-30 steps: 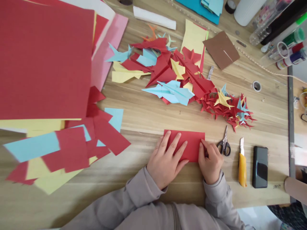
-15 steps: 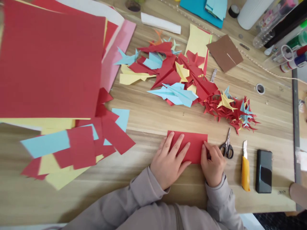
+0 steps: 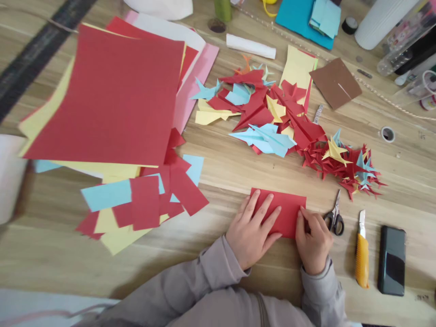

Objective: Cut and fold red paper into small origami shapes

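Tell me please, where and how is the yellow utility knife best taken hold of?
Probably best by the ridged yellow handle, from the near side: the utility knife lies flat, with its bare blade pointing to the far side.

Right of sheet point(image 3: 289, 214) — scissors point(image 3: 336, 216), cutter point(image 3: 362, 256), then phone point(image 3: 392, 261).

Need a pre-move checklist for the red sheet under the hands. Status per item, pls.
1. Left hand spread on the red sheet: ok.
2. Right hand at the sheet's right edge: ok, thumb and forefinger are there.
3. Layers under the left hand aligned, if there are any: cannot tell, fingers cover part of the sheet.
4. Right hand well away from the scissors: not ok, the handles are right beside it.
5. Cutter blade retracted: not ok, blade is out.
6. Folded paper pile apart from the sheet: ok, bare tabletop between.
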`<action>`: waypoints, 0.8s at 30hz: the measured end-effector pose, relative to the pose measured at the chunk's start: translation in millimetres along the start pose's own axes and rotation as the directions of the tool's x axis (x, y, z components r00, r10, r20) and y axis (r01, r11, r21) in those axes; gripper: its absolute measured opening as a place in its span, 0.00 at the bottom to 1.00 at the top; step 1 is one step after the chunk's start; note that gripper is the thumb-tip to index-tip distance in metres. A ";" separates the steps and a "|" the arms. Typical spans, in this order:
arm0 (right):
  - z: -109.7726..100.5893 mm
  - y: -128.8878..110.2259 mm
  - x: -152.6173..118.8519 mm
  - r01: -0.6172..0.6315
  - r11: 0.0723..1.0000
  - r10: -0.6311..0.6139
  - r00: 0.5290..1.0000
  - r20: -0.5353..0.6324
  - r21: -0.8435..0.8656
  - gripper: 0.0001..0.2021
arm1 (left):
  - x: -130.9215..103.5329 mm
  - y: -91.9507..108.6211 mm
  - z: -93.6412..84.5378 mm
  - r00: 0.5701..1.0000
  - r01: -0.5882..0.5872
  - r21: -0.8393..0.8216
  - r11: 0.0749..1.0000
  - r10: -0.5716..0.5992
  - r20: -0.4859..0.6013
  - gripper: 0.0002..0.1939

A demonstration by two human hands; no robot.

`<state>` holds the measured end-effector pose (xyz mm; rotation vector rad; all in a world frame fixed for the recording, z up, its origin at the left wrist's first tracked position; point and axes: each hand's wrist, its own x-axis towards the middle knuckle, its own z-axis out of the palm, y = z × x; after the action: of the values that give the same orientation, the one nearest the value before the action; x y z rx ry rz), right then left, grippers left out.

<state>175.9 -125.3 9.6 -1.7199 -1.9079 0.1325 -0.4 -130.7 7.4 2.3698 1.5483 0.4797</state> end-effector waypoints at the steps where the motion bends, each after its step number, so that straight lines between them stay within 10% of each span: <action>1: 0.0 -0.2 0.2 0.001 1.000 -0.001 1.000 0.000 0.000 0.06 | 0.0 -0.1 0.1 1.000 -0.001 0.000 1.000 0.001 0.001 0.26; 24: -1.5 -1.4 -6.1 0.022 0.994 -0.011 0.995 0.101 -0.108 0.10 | 1.5 1.5 -1.4 1.000 -0.003 0.017 1.000 0.003 0.003 0.25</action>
<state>175.5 -131.7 9.4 -1.7993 -2.0356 0.1120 0.8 -129.8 9.4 2.3849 1.5535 0.4655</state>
